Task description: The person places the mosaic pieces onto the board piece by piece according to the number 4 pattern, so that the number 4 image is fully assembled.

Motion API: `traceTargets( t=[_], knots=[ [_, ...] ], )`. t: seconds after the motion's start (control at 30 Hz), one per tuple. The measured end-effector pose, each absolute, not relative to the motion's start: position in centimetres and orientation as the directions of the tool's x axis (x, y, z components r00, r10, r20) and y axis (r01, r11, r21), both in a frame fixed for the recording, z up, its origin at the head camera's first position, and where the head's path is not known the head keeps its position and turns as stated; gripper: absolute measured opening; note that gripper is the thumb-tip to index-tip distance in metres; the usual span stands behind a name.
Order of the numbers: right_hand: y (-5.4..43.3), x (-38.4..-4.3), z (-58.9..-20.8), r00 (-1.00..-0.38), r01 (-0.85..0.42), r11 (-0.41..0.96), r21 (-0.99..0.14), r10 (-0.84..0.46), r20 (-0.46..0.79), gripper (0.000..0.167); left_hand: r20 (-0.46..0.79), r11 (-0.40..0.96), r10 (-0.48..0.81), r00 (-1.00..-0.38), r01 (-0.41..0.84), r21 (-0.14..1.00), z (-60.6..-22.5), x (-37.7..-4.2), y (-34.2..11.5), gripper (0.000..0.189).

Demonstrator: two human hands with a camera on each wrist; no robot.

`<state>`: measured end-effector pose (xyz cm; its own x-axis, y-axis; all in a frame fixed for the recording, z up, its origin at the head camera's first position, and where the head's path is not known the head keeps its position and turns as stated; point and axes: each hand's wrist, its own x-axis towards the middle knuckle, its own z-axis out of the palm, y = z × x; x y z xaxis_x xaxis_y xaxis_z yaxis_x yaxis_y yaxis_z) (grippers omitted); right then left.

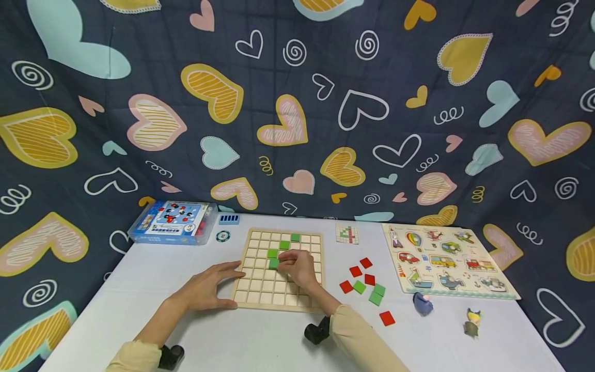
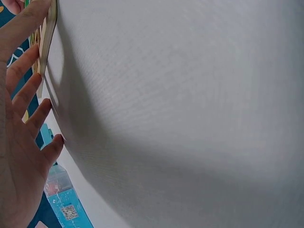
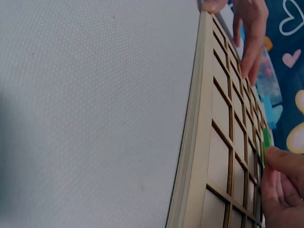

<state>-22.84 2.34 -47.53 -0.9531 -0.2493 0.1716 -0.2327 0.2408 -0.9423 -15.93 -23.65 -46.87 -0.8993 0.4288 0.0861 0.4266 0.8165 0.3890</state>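
Observation:
A wooden grid board (image 1: 279, 308) lies on the white table, with several green square tiles (image 1: 284, 245) set diagonally in its cells. My right hand (image 1: 298, 266) reaches over the middle of the board. In the right wrist view, its thumb and finger pinch a green tile (image 3: 266, 139) low over the grid. My left hand (image 1: 202, 287) rests at the board's left side, its fingers spread along the edge and the thumb by the near left corner. Loose red tiles (image 1: 387, 318) and green tiles (image 1: 359, 287) lie scattered to the right of the board.
A pattern card (image 1: 347, 234) lies behind the loose tiles. Farther right are a vehicle puzzle board (image 1: 437, 261) and two figurines, one blue (image 1: 423, 304). At the back left stand a plastic box (image 1: 172, 222), a small blue block (image 1: 229, 219) and a round token (image 1: 223, 236).

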Motion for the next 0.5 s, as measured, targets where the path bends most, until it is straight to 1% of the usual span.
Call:
traceTargets(
  t=[0.3, 0.5],
  knots=[
    [1.66, -22.85, -47.60, -0.952, -0.253, 0.246, -0.936, -0.235, 0.196, 0.018, 0.090, 0.809, 0.436, -0.896, 0.433, 0.397, -46.89, -15.95, -23.71, 0.071],
    [1.45, -22.97, -47.70, -0.957, -0.238, 0.259, -0.936, -0.228, 0.180, 0.017, 0.089, 0.811, 0.432, -0.898, 0.430, 0.398, -46.91, -15.95, -23.70, 0.070]
  ],
)
